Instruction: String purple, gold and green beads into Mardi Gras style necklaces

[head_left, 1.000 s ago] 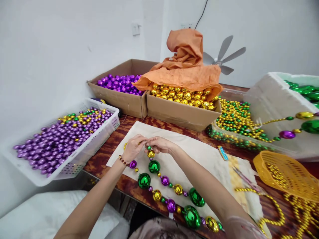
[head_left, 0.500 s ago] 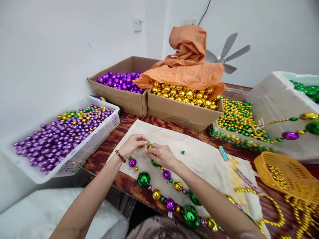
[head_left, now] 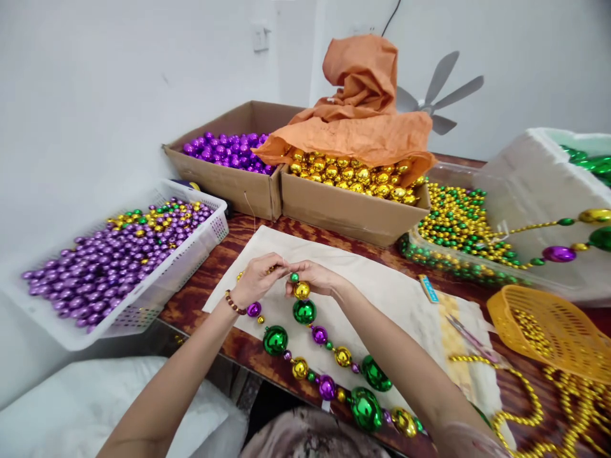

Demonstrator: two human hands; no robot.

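Observation:
A strand of shiny green, gold and purple beads of mixed sizes lies in a curve over the cloth and table edge; one of its large green beads (head_left: 366, 409) is close to my body. Its ends rise to my hands above the white cloth (head_left: 382, 280). My left hand (head_left: 260, 278), with a brown bead bracelet on the wrist, is closed in a pinch on the strand's thin end. My right hand (head_left: 315, 278) meets it, fingers pinched at the string by a small green bead (head_left: 294, 277). Below hang a gold bead (head_left: 301, 291) and a larger green bead (head_left: 304, 312).
At left stands a white basket (head_left: 191, 245) of small, mostly purple beads. Cardboard boxes (head_left: 353, 213) of purple and gold balls stand behind. A clear bin (head_left: 477, 273), a yellow basket (head_left: 573, 337), scissors (head_left: 470, 337), a blue-labelled item (head_left: 428, 289) and gold bead strings (head_left: 529, 401) are at right.
My right hand has moved slightly up and right, lifting the strand so the gold and green beads hang in view. The loose green bead on the cloth no longer shows.

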